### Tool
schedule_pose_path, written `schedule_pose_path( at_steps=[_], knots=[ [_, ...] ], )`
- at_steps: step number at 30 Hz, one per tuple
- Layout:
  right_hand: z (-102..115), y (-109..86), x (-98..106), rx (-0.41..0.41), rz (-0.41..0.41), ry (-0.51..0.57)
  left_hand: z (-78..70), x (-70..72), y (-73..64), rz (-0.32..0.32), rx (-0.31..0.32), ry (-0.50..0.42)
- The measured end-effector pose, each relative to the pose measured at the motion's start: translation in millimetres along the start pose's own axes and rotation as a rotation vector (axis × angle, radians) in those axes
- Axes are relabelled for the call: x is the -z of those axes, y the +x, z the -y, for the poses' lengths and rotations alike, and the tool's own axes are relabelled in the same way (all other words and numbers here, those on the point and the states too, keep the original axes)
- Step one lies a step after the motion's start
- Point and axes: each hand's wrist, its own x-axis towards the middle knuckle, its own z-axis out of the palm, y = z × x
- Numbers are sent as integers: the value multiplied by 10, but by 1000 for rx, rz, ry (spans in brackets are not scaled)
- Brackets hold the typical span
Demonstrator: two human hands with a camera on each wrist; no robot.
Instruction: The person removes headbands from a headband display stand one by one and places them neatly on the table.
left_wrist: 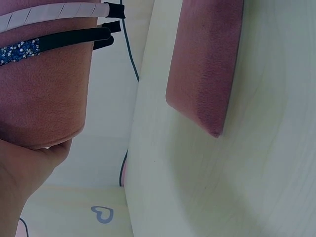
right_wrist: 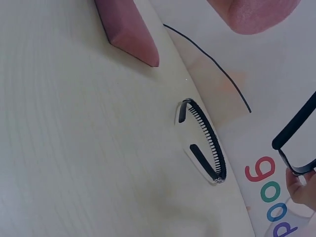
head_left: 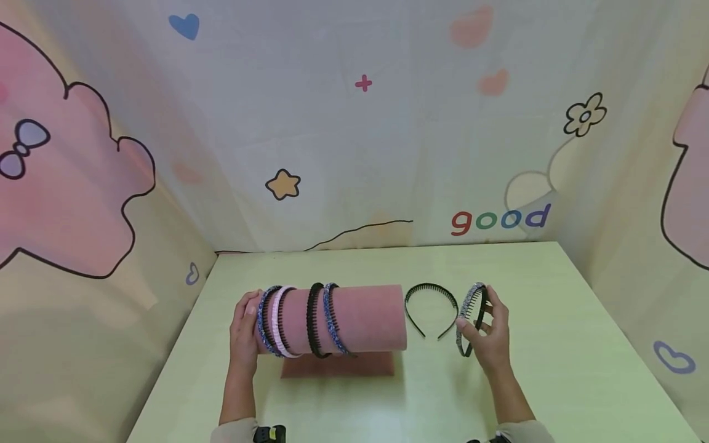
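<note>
A pink padded headband stand (head_left: 371,320), a thick horizontal roll over a wedge-shaped base, carries several headbands on its left half. They include two blue glittery ones, a white one (head_left: 277,320) and a black one (head_left: 314,320). My left hand (head_left: 244,335) grips the roll's left end; in the left wrist view its thumb side lies against the padded edge. To the right of the stand, my right hand (head_left: 490,335) holds a silver glittery headband (head_left: 462,338) with inner teeth, raised and upright, thumb on its near side. Between them a black toothed headband (head_left: 432,287) lies on the table.
The pale green table (head_left: 554,369) has a printed curtain (head_left: 354,135) along its back and sides. The stand's base (head_left: 338,367) sits beneath the roll. In the right wrist view, the black headband lies near the table's back edge.
</note>
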Motion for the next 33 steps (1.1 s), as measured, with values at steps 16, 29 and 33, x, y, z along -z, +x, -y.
schedule_pose_path(
  at_steps=[16,29,33],
  knots=[
    [-262,44,-21,-27,-176,-172,18,-2,9,4,-5,-7],
    [-438,252,57,-69,-222,-354,-22,-2,1,10,43,-7],
    [-514,296,70,-110,-212,-417,-87,-15,-14,17,41,-4]
  ],
)
